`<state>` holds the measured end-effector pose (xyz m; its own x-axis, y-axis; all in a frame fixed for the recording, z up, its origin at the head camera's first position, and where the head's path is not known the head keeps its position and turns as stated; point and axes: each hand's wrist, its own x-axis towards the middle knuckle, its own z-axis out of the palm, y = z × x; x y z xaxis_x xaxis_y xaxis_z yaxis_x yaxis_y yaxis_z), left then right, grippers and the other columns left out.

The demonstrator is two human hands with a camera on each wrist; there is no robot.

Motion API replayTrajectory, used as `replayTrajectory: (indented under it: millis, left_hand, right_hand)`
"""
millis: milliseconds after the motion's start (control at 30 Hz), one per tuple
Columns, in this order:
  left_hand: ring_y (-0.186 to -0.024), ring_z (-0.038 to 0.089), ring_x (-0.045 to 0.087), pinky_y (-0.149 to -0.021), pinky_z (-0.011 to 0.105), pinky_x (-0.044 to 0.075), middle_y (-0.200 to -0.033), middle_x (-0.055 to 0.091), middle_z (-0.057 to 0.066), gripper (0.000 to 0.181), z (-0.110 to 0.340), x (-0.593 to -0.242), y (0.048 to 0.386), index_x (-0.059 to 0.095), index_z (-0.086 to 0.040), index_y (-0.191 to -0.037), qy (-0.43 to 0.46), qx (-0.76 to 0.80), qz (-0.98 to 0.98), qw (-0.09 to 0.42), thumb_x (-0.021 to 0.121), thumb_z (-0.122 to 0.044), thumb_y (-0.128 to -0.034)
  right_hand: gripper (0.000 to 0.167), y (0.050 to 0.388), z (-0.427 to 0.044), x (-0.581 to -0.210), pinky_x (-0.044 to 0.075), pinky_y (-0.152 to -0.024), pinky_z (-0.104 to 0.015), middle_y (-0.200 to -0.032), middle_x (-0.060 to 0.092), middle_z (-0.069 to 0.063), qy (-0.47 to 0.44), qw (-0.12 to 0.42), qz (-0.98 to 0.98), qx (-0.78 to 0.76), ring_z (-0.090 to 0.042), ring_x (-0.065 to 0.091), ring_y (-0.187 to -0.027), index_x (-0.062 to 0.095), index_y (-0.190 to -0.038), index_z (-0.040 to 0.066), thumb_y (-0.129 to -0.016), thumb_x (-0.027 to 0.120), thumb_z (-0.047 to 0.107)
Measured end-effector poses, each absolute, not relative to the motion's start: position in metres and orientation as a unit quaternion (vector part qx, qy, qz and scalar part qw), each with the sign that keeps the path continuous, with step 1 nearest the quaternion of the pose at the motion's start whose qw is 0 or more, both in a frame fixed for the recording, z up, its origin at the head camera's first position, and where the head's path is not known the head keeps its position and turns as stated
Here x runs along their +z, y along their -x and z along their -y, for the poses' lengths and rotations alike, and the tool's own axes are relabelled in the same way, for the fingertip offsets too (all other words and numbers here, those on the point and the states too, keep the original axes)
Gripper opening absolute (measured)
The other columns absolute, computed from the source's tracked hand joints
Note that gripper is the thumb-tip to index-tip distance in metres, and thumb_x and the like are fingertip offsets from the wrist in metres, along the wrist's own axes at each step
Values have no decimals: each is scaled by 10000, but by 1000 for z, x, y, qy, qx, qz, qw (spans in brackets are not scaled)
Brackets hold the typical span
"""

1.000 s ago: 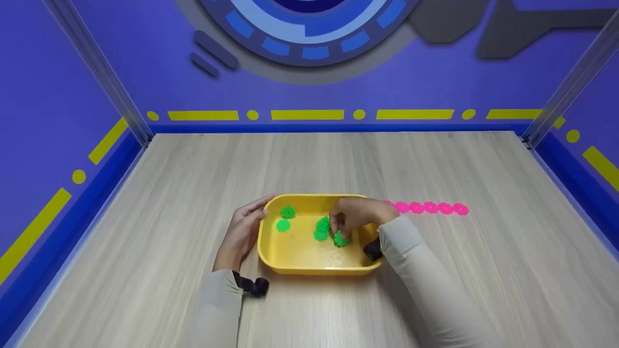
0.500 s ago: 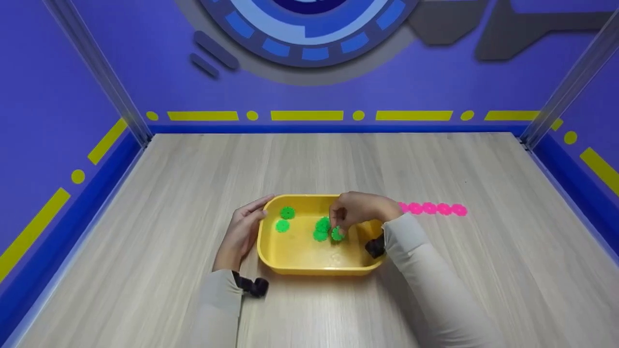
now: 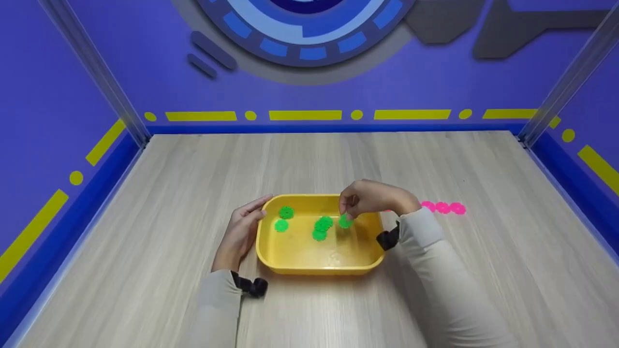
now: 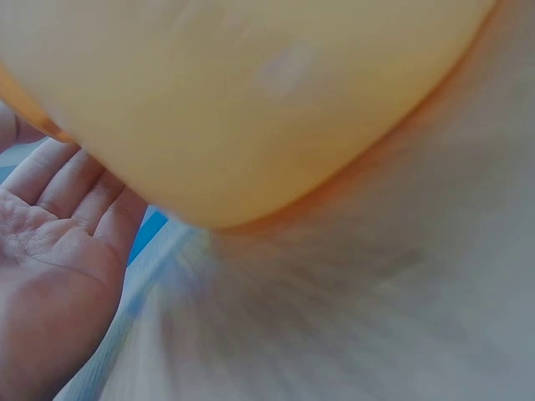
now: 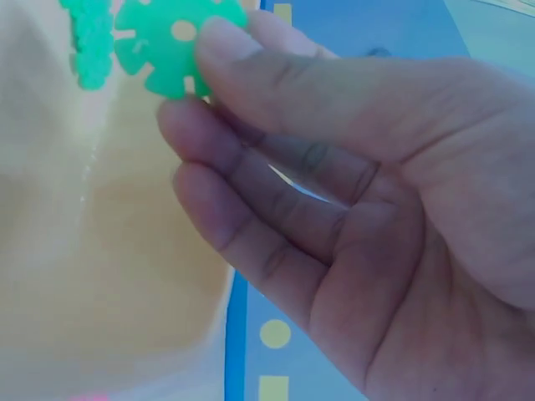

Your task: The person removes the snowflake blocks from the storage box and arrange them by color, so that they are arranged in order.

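Observation:
A green notched building disc [image 3: 345, 222], with slots round its edge and a hole in the middle, is pinched between thumb and fingers of my right hand [image 3: 375, 197] over the right part of a yellow plastic tub [image 3: 319, 271]. My left hand [image 3: 237, 234] holds the tub's left side, thumb at the rim and fingers along the outer wall. Inside the tub lie several more green discs: a small overlapping group [image 3: 323, 224] near the middle, and two separate ones, a darker disc [image 3: 286, 212] and a lighter disc [image 3: 281, 225], at the left.
A straight row of pink discs [image 3: 442, 208] lies on the wooden table [image 3: 193, 179] right of the tub, partly hidden behind my right hand and wrist. Blue printed panels [image 3: 309, 92] wall off the back and both sides.
The right hand has lifted the green disc from the tub floor and moved slightly up and right with it, covering more of the pink row. My left hand stays on the tub.

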<state>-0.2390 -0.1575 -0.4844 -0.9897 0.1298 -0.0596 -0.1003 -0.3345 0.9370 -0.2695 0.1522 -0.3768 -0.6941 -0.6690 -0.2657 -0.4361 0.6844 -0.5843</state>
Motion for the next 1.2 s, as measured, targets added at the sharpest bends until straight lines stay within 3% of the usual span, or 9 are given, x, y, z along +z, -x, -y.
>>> replayTrajectory:
  millis: [433, 933, 1200]
  left_hand:
    - [-1299, 206, 478, -1069, 321, 426, -1432, 476, 193, 485, 158, -484, 239, 488, 88, -1349, -12, 815, -575, 69, 491, 49, -866]
    - [-1228, 195, 538, -1017, 305, 475, -1407, 498, 203, 487, 157, -483, 238, 483, 89, -1353, -15, 816, -574, 71, 476, 56, -867]
    - [-1256, 194, 518, -1004, 275, 480, -1420, 487, 204, 483, 158, -483, 238, 487, 81, -1353, -6, 813, -578, 70, 479, 54, -871]
  right_hand:
    - [96, 271, -182, -367, 578, -791, -329, -909, 707, -12, 266, 204, -899, -280, -190, 640, -854, 714, -923, 100, -833, 713, 65]
    - [86, 275, -212, -370, 577, -782, -310, -890, 711, -22, 252, 175, -902, -304, -185, 641, -824, 716, -909, 102, -831, 715, 66]
    - [114, 276, -228, -379, 582, -800, -366, -893, 716, -38, 226, 169, -906, -315, -188, 644, -808, 722, -913, 97, -835, 692, 19]
